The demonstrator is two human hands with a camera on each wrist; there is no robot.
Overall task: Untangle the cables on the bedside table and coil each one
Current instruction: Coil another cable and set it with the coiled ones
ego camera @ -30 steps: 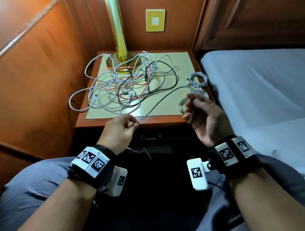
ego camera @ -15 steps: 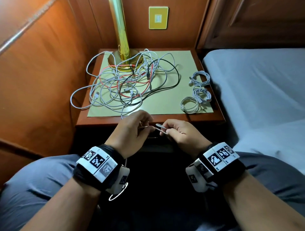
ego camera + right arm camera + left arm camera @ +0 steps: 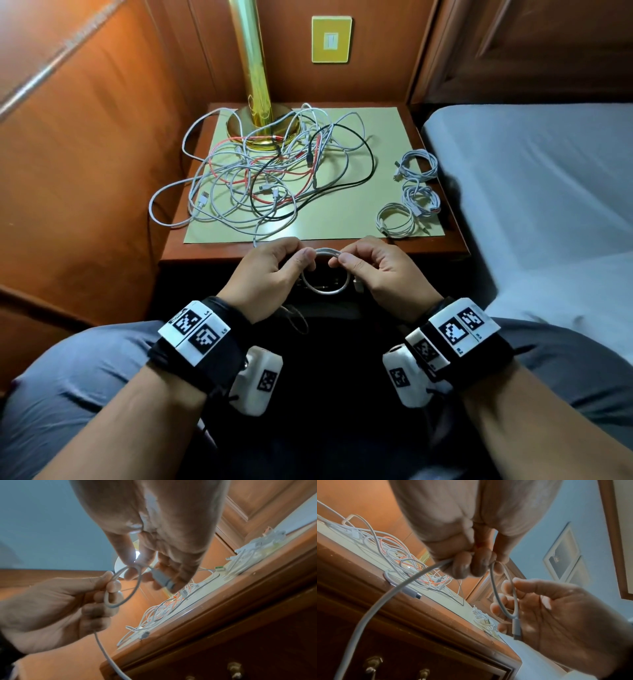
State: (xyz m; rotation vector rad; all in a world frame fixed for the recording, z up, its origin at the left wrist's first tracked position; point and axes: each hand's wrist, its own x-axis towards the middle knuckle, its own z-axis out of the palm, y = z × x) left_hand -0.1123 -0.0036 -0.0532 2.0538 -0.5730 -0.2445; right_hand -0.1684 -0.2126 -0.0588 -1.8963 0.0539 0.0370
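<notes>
Both hands had drawn together before the bedside table (image 3: 442,248), my left hand (image 3: 270,270) and right hand (image 3: 380,270) each pinching the white cable (image 3: 325,251) into its first loop. Light, limp stuff; best held near its plug (image 3: 163,580).

A bedroom: bed (image 3: 534,192) at three o'clock, wood-panelled wall (image 3: 85,154) at nine, brass lamp (image 3: 255,85) on the bedside counter (image 3: 455,246).

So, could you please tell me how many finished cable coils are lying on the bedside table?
3, along the table's right edge: back white coil, middle white coil, front white coil. None seems hidden.
</notes>
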